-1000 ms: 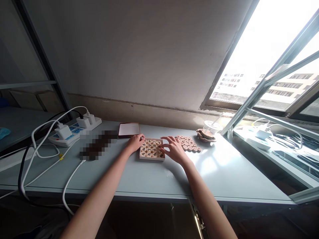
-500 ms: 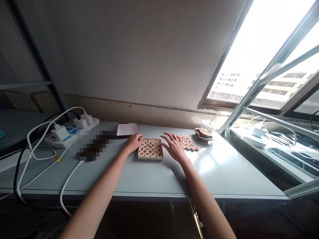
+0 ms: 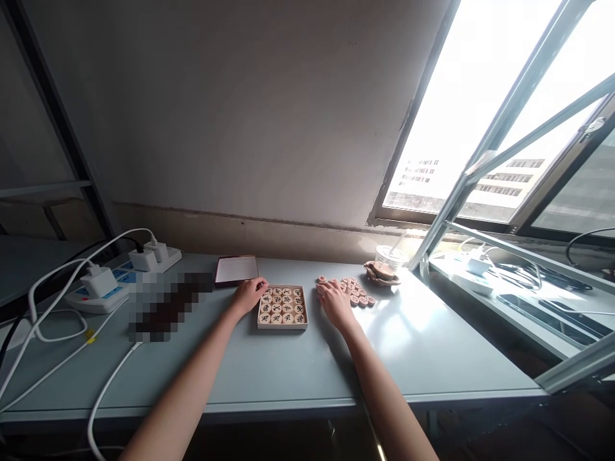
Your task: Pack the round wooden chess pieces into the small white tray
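A shallow square box (image 3: 282,324) on the grey table holds several round wooden game pieces with black marks. My left hand (image 3: 248,294) rests against the box's left edge, fingers curled on its rim. My right hand (image 3: 333,301) lies to the right of the box, fingers stretched out and touching a cluster of reddish round pieces (image 3: 354,291) on the tabletop. The box's dark lid (image 3: 235,269) lies upturned just behind my left hand.
A power strip (image 3: 120,276) with chargers and white cables sits at the left. A blurred dark object (image 3: 166,306) lies left of the box. A glass jar and a small brown dish (image 3: 383,269) stand by the open window frame (image 3: 485,211) at right.
My right hand has left the box and moved right onto the loose reddish pieces. My left hand stays at the box's edge. The view has tilted upward.
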### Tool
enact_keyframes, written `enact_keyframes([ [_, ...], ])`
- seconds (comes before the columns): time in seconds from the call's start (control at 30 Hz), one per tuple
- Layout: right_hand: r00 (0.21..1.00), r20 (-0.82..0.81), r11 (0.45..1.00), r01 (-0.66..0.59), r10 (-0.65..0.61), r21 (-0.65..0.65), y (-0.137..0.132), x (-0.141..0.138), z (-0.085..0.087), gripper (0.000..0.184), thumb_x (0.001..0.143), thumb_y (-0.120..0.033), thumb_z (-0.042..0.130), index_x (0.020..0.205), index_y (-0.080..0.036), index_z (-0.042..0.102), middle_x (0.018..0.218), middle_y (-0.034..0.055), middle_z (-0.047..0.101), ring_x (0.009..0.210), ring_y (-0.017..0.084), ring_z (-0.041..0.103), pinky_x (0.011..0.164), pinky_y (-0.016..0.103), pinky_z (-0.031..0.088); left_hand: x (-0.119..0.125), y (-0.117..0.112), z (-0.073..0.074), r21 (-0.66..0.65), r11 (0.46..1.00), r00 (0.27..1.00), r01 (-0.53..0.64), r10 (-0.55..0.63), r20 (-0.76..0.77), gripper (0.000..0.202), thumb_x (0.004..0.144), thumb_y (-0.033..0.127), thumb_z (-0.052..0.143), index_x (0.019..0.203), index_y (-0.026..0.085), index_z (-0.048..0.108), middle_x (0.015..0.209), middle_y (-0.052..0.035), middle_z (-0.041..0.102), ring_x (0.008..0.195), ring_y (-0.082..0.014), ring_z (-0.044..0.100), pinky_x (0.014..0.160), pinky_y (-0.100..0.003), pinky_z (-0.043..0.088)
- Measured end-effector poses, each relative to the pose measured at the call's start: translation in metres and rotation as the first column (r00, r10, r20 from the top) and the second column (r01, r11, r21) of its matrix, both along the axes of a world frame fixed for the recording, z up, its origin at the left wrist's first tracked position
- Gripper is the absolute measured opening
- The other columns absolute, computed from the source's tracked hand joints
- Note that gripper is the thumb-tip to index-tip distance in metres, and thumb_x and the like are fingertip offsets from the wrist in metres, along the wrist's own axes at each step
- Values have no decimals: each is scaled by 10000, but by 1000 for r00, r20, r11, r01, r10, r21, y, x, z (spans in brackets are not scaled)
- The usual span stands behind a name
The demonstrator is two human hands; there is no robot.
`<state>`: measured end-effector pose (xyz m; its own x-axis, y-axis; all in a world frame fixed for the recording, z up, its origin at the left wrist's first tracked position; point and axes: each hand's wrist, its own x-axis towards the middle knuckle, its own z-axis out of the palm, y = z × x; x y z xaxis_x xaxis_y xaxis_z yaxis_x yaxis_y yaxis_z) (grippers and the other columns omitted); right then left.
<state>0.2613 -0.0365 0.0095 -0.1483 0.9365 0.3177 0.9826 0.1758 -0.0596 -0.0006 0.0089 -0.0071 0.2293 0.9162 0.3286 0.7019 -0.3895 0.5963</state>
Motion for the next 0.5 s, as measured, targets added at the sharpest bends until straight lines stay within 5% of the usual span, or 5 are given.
enact_keyframes([
  [0.1, 994, -89, 998, -64, 65, 14, -1, 0, 5, 314, 868, -148, 397, 1080, -209, 620, 1148, 75, 618, 1033, 214, 556, 958, 389, 341, 0, 0, -1, -4, 1000, 1000, 5, -5, 6, 306, 834, 353, 381, 841, 179, 633, 846, -58, 685, 790, -198, 609, 711, -260, 400],
  [0.27, 910, -352, 975, -190, 220, 118, 7, -13, 22, 257, 844, -273, 513, 1087, -227, 582, 1003, 41, 656, 891, 180, 595, 825, 331, 425, 1, 1, -2, 8, 1000, 1000, 2, -2, -12, 351, 868, 392, 348, 803, 181, 621, 776, -54, 670, 734, -188, 600, 658, -248, 374],
  [0.4, 759, -459, 871, -485, 462, 74, 17, -54, 34, 181, 832, -292, 536, 992, -222, 583, 963, 27, 641, 860, 154, 591, 753, 283, 450, 2, 0, 0, 37, 999, 998, -16, 18, -56, 418, 899, 425, 291, 763, 181, 603, 710, -49, 648, 697, -183, 588, 623, -242, 352],
  [0.5, 750, -422, 840, -539, 510, 57, 22, -81, 34, 205, 824, -309, 550, 1014, -235, 577, 1017, 39, 613, 881, 162, 582, 775, 306, 445, 3, -2, 4, 14, 999, 997, -30, 31, -65, 450, 905, 451, 266, 774, 183, 602, 709, -49, 648, 699, -187, 591, 608, -241, 351],
])
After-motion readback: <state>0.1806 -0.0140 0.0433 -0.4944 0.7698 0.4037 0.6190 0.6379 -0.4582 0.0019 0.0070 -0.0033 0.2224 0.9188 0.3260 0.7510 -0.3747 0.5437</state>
